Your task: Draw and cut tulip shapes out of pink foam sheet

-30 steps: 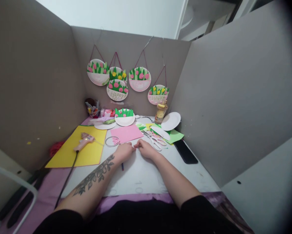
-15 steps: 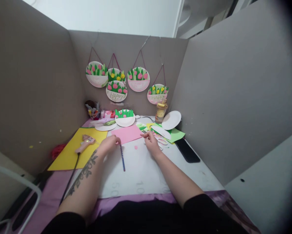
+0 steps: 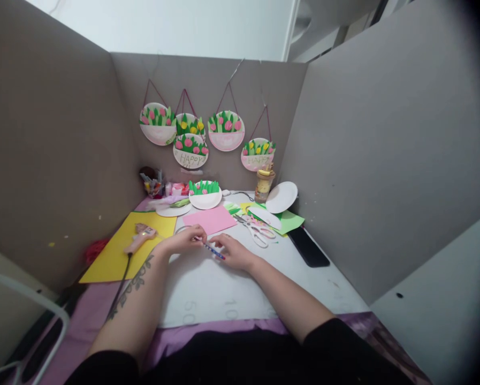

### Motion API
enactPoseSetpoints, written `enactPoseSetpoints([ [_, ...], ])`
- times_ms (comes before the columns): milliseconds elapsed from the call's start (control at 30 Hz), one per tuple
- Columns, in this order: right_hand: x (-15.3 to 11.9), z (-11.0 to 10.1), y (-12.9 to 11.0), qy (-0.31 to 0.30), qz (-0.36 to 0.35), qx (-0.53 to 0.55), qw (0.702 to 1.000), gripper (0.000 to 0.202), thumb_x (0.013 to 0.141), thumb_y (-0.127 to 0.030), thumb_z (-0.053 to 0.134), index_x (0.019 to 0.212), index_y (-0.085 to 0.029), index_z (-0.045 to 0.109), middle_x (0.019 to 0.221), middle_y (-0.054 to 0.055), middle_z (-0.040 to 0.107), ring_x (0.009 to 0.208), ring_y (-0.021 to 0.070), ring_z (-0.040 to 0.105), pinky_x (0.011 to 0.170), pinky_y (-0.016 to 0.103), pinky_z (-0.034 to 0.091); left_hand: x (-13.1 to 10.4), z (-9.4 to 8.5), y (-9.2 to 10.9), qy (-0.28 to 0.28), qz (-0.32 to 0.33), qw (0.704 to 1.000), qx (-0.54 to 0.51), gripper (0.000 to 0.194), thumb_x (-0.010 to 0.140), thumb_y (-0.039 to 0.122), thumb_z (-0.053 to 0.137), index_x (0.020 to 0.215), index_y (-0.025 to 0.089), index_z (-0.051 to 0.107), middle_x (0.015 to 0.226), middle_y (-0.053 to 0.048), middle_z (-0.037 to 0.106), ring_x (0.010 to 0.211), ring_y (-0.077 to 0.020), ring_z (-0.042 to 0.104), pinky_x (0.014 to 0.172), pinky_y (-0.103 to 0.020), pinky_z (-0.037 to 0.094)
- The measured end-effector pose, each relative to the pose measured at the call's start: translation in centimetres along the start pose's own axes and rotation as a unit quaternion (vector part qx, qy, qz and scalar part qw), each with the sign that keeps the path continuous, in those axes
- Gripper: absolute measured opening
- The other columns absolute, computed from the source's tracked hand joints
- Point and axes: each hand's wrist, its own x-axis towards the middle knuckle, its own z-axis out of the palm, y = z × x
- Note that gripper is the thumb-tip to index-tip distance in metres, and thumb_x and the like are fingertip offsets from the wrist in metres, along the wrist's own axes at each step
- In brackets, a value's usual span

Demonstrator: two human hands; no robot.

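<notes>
My left hand (image 3: 191,239) is closed around one end of a blue patterned pencil (image 3: 214,252), which slants down to the right in front of my other hand. My right hand (image 3: 235,251) is low over the white table, fingers curved and apart, close beside the pencil; whether it touches the pencil is unclear. Behind both hands lies a pink paper sheet (image 3: 211,219). White-handled scissors (image 3: 259,235) rest just beyond my right hand. The small pink paper piece is not visible, possibly under my right hand.
On yellow paper (image 3: 103,262) at left lies a pink glue gun (image 3: 141,238) with a black cord. A phone (image 3: 309,247) is at right. Farther back stand a flower-decorated paper plate (image 3: 206,201) and a drink cup (image 3: 264,187). Grey panels (image 3: 356,149) enclose the table.
My left hand has lifted the pencil from the table and tilted it rightward. My right hand has moved off the scissors, leftward and nearer, to where the small pink piece lay.
</notes>
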Motion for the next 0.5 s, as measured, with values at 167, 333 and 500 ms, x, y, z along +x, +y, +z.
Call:
enactPoseSetpoints([
  [167, -0.1, 0.6, -0.7, 0.020, -0.051, 0.064, 0.996, 0.036, 0.088, -0.047, 0.046, 0.108, -0.020, 0.059, 0.093, 0.006, 0.060, 0.085, 0.0177, 0.056, 0.081, 0.031, 0.043, 0.4, 0.3, 1.7, 0.019, -0.019, 1.000, -0.015, 0.020, 0.083, 0.034, 0.048, 0.089, 0.018, 0.058, 0.089, -0.002, 0.059, 0.082, -0.0142, 0.054, 0.074, -0.023, 0.043],
  [333, 0.2, -1.1, 0.6, 0.183, 0.038, 0.080, 0.979, 0.048, 0.095, -0.049, 0.020, 0.099, -0.018, 0.056, 0.087, 0.008, 0.062, 0.080, 0.0178, 0.059, 0.076, 0.030, 0.045, 0.3, 0.3, -0.3, 0.161, -0.141, 0.974, 0.074, 0.024, 0.080, 0.024, 0.048, 0.097, 0.018, 0.064, 0.096, -0.005, 0.064, 0.087, -0.0169, 0.057, 0.078, -0.025, 0.043],
  [500, 2.2, -4.0, 2.9, 0.110, 0.133, -0.141, 0.975, 0.018, 0.090, -0.031, 0.042, 0.098, -0.020, 0.053, 0.094, 0.007, 0.063, 0.088, 0.0200, 0.057, 0.079, 0.031, 0.043, -0.2, 0.4, -2.3, 0.139, -0.231, 0.956, 0.120, 0.031, 0.079, 0.035, 0.052, 0.102, 0.020, 0.066, 0.102, -0.007, 0.065, 0.091, -0.0204, 0.060, 0.075, -0.026, 0.044],
])
